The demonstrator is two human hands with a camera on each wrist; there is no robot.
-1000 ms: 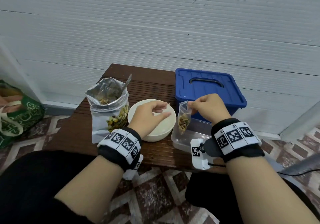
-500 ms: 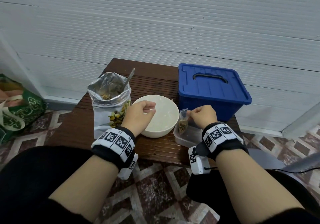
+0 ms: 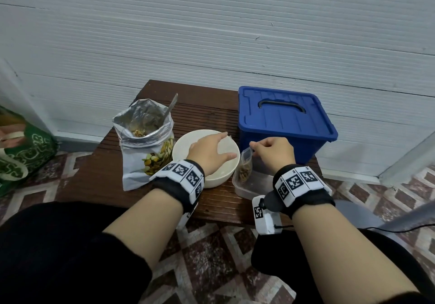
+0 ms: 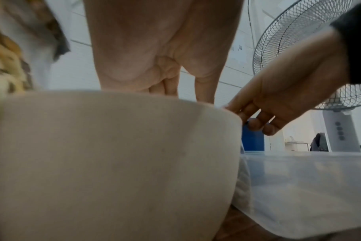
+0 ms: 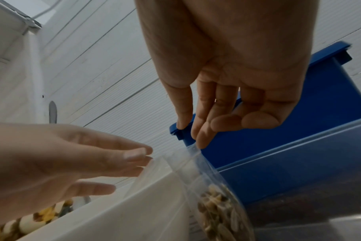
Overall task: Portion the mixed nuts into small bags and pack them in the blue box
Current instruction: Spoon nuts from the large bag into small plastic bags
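A small clear plastic bag partly filled with mixed nuts (image 3: 244, 167) is held upright by its top edge, its lower end hanging inside the clear rectangular plastic container (image 3: 255, 184) at the front right of the dark brown slatted wooden table (image 3: 98, 174). The bag's top is pinched between thumb and fingertips of the right hand (image 3: 273, 154), which is turned knuckles-up with the wrist raised above the container; in the right wrist view the remaining fingers (image 5: 258, 120) are seen loosely curled under the palm. The left hand (image 3: 211, 152) is stretched over the round cream bowl (image 3: 211, 179), palm down, fingers straight and spread, with nothing held; thin clear plastic lies in the bowl beneath the fingertips, though whether it is touched cannot be told. Just behind the container, the blue plastic box with a closed lid and dark handle (image 3: 284, 120) is seen standing. To the left of the bowl, a tall open foil pouch of mixed nuts (image 3: 144, 139) is stood upright, with a metal spoon handle (image 3: 171, 103) sticking out of it. A white paneled wall (image 3: 211, 33) is seen behind the table, and a green patterned bag (image 3: 23, 155) on the tiled floor at far left.
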